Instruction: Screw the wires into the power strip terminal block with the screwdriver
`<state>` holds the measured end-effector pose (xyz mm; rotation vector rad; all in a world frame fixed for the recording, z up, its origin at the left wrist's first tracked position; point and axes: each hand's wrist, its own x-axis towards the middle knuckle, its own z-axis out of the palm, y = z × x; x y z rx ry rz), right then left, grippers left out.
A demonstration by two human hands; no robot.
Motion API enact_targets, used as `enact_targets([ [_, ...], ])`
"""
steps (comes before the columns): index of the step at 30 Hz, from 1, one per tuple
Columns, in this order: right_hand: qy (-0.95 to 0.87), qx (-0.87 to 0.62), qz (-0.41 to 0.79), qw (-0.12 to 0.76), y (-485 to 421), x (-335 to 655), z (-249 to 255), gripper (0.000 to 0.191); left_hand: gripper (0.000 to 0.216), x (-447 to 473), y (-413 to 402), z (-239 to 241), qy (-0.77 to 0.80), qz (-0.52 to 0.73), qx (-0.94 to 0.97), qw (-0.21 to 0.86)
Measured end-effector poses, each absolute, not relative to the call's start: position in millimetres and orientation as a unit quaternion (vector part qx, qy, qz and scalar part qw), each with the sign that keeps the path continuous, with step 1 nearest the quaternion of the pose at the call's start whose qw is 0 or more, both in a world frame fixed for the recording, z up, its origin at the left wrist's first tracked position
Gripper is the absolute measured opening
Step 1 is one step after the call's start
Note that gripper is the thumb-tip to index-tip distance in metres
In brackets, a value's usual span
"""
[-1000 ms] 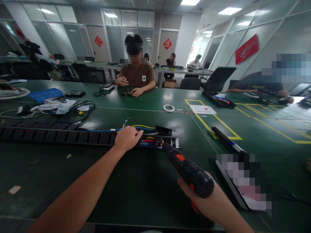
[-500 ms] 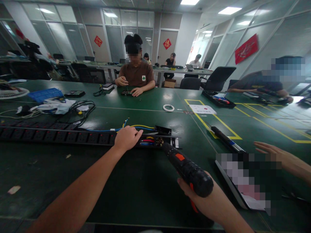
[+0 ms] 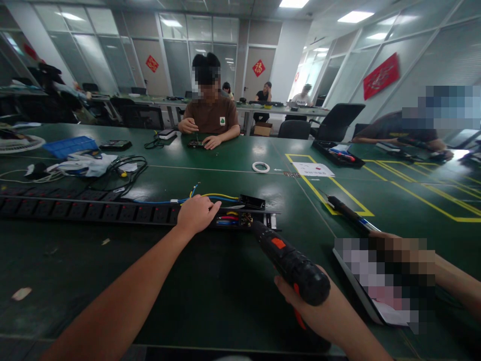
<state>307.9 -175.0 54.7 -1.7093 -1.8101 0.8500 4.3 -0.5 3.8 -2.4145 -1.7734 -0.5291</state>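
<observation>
A long black power strip [image 3: 145, 214] with a row of sockets runs across the left half of the table. My left hand [image 3: 196, 215] is closed over it near its right end, the fingertips hidden behind. At that end an open section shows red, blue and yellow wires [image 3: 228, 219] and brass terminals [image 3: 246, 219]. My right hand [image 3: 313, 306] grips a black and orange cordless drill [image 3: 287, 258], its nose against or just beside the terminals; the bit is too small to make out. Behind the strip lie a small black cover [image 3: 252, 201] and loose blue and yellow wires [image 3: 220, 196].
At right, a co-worker's hand [image 3: 391, 245] touches a black pen-shaped tool [image 3: 347, 213] beside a tablet-like board with papers [image 3: 361, 286]. A tape roll [image 3: 260, 167], blue tray [image 3: 70, 147] and black cables [image 3: 131, 173] lie farther back. Another person [image 3: 210, 113] sits opposite.
The co-worker's hand at the right has moved left onto the pen-shaped tool. My hands, the drill and the power strip look the same.
</observation>
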Motion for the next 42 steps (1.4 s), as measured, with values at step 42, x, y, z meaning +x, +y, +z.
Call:
enact_targets([
  [42,-0.654,-0.635,0.307,0.273,-178.0,302.4,59.2,0.021,0.068,3.9,1.1,2.0,-0.580,-0.184,-0.792,0.054],
])
